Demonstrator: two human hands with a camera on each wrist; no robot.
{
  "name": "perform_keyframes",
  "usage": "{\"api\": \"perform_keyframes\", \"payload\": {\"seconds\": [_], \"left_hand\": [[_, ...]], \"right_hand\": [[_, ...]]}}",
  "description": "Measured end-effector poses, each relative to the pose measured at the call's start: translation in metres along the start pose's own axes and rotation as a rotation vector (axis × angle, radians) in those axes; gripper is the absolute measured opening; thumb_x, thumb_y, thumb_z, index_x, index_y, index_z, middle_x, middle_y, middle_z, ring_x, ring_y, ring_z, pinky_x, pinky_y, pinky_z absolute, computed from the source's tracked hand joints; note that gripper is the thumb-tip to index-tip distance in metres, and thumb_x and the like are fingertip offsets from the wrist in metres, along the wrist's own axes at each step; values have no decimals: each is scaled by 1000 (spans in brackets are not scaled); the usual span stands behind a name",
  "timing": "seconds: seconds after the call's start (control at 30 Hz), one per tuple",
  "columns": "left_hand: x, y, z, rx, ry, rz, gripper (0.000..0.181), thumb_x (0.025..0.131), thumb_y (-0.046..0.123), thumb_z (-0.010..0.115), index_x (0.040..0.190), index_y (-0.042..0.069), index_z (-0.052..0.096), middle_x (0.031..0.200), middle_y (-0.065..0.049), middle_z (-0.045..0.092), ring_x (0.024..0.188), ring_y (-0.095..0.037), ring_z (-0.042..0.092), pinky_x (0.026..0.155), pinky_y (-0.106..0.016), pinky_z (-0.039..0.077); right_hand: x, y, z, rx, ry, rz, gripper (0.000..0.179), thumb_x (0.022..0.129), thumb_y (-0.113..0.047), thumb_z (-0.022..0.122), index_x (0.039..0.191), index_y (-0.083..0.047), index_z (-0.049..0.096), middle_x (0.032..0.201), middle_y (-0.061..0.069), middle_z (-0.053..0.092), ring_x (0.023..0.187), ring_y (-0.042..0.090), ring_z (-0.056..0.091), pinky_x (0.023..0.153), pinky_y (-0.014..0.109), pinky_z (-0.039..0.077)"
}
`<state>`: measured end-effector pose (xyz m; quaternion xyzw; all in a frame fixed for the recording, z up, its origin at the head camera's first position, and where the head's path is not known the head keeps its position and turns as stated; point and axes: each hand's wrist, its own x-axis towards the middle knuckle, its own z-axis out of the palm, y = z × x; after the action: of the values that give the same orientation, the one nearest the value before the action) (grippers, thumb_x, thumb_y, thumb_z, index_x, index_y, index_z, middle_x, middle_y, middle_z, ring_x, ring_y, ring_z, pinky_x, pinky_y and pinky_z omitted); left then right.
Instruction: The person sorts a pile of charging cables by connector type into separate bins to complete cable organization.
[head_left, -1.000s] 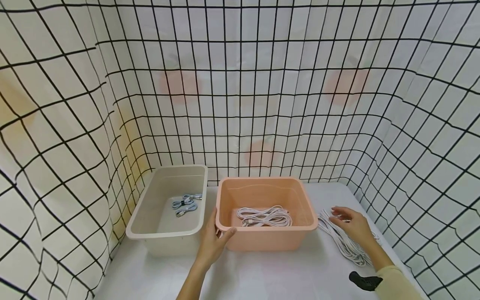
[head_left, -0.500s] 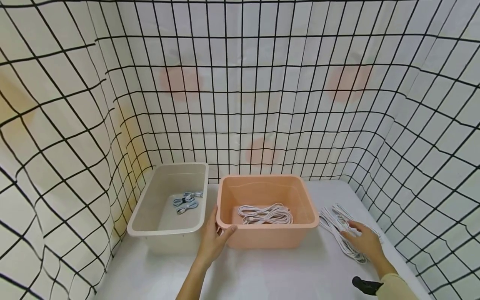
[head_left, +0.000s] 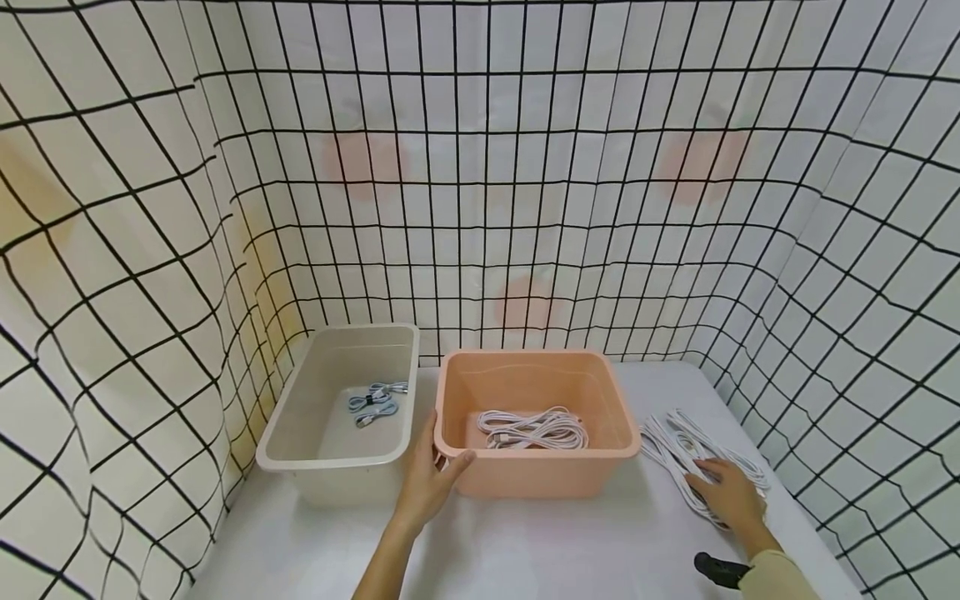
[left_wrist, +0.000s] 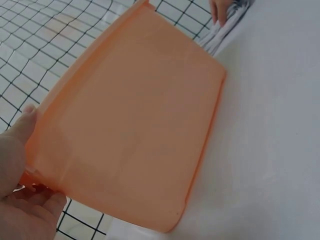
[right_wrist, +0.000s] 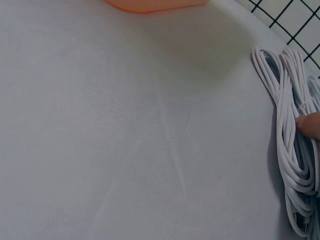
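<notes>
Centrally in the head view, an orange tub (head_left: 528, 479) stands on a pale table (head_left: 555, 542). The left hand (head_left: 427, 487) is clamped on its left front corner, gripping the rim. A coil of white cord (head_left: 551, 429) lies on the tub's floor. Just to the left stands a beige tub (head_left: 341, 486), with a few blue cords (head_left: 375, 410) lying inside toward its right wall. To the right of the orange tub, long looped white cables (head_left: 675, 465) lie on the table, and the right hand (head_left: 729, 496) rests on them with its fingers pointing down into the loops. A cream sleeve (head_left: 776, 577) covers that wrist, with a black object (head_left: 718, 571) beside it. Black netting (head_left: 486, 182) surrounds the work area.

In the left wrist view, the thumb (left_wrist: 22, 127) lies over the edge of the tub while the other fingers (left_wrist: 45, 207) curl beneath it. At the top, the right hand's fingers touch the cables.

In the right wrist view, the cables run in two bundles along the right edge. One fingertip (right_wrist: 309, 126) touches them; the rest is cut off, so whether that hand pinches them I cannot tell.
</notes>
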<state>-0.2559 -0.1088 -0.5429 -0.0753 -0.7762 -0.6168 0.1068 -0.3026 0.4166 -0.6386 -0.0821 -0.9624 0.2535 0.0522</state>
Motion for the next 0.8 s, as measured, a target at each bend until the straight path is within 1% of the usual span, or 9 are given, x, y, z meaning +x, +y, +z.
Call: {"api": "perform_keyframes", "payload": {"seconds": [0.1,0.17,0.23,0.4,0.5,0.6,0.67,0.8], "left_hand": [[0,1,-1,-4,-1,-4,100,92,30,81,164,3,17,167,-20,25,145,-46,36,112,-55,36],[0,2,-1,-9,1,0,100,92,29,81,164,2,17,166,-21,25,144,-48,35,111,-56,36],[0,2,-1,-13,3,-6,101,92,30,82,164,3,18,167,-19,25,145,-47,36,111,-54,36],[0,1,-1,-15,-5,8,100,92,31,81,164,2,17,166,-20,24,144,-48,35,111,-55,36],[1,0,-1,-20,-6,17,98,93,28,81,164,1,18,166,-22,25,144,-50,35,110,-56,36],[1,0,-1,-23,-6,15,98,93,27,81,164,2,18,166,-21,26,144,-49,36,111,-55,37],[1,0,-1,-23,-7,13,99,92,27,81,164,2,18,166,-21,26,144,-48,36,111,-55,36],[1,-1,-2,-22,-10,10,101,91,28,82,164,2,18,165,-21,27,144,-45,37,111,-54,37]], "right_hand": [[0,-1,2,-10,12,5,60,98,-43,68,136,3,61,142,32,47,128,61,40,89,78,38],[-2,-3,2,-14,17,0,57,99,-40,68,135,4,61,141,32,48,128,60,42,89,77,38],[-3,-5,0,-8,18,0,54,99,-37,67,133,5,62,139,33,49,127,60,43,89,77,39],[-3,-10,-9,-6,40,-13,47,100,-30,64,128,8,65,133,36,56,122,62,47,90,74,42],[-3,-11,-12,11,57,-31,43,101,-24,62,126,11,65,129,39,57,121,64,47,92,73,43],[-4,-11,-13,40,72,-45,40,102,-19,60,128,12,64,130,40,56,124,64,45,96,74,40],[-5,-11,-14,59,85,-59,40,103,-18,60,129,12,63,131,41,55,124,64,45,99,74,38],[-7,-11,-16,87,95,-79,41,105,-22,59,130,11,63,132,43,53,124,64,44,101,74,37]]}}
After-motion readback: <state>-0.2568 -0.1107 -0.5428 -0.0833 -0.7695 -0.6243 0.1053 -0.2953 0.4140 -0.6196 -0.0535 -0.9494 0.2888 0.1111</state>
